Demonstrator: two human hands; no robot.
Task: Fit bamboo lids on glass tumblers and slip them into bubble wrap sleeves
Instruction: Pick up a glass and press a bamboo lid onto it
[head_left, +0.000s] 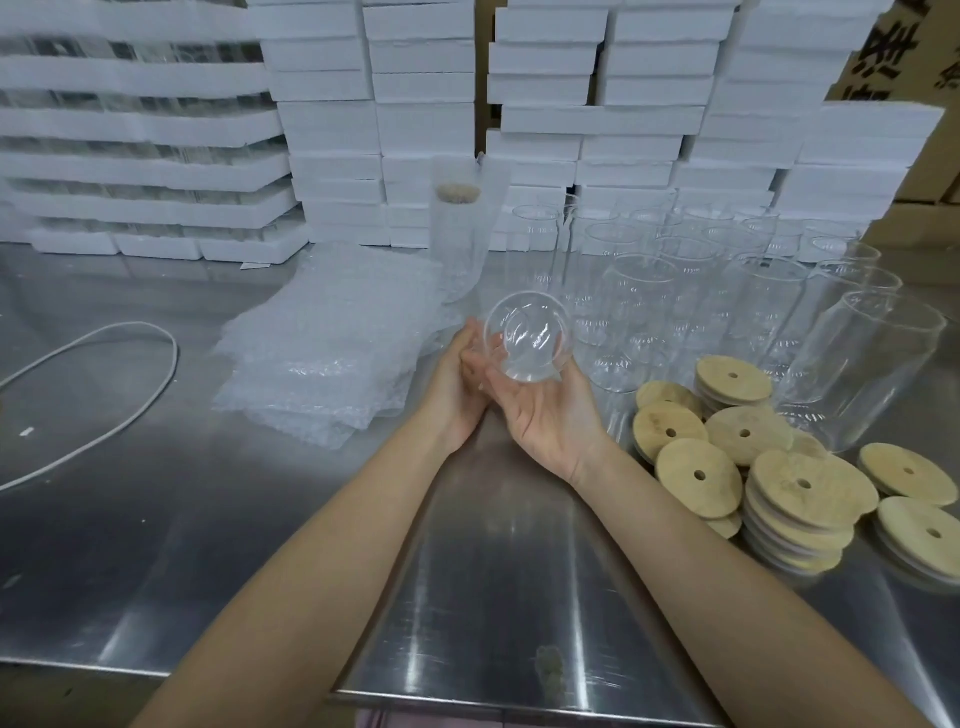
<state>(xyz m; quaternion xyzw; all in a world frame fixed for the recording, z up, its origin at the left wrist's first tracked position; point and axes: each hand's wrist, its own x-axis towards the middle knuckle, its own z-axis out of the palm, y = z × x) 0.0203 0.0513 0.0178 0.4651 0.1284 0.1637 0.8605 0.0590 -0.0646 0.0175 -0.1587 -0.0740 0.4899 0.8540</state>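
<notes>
One tumbler (527, 340) in left hand (457, 384) and right hand (545, 415) faces camera end-on.

Cable (135, 324) cut off left edge; rightmost lid (922, 535) cut off right edge.

1. I'm looking down at what appears to be a packing workshop, with a steel table (156, 519) filling the lower frame.
2. White foam trays (322, 130) are standing stacked across the top of the frame, and cardboard cartons (940, 171) are showing at the upper right.
3. Glass tumblers (675, 291) are standing in rows right of centre, bamboo lids (810, 483) are lying heaped at the lower right, and bubble wrap sleeves (322, 353) are lying piled left of centre.
</notes>
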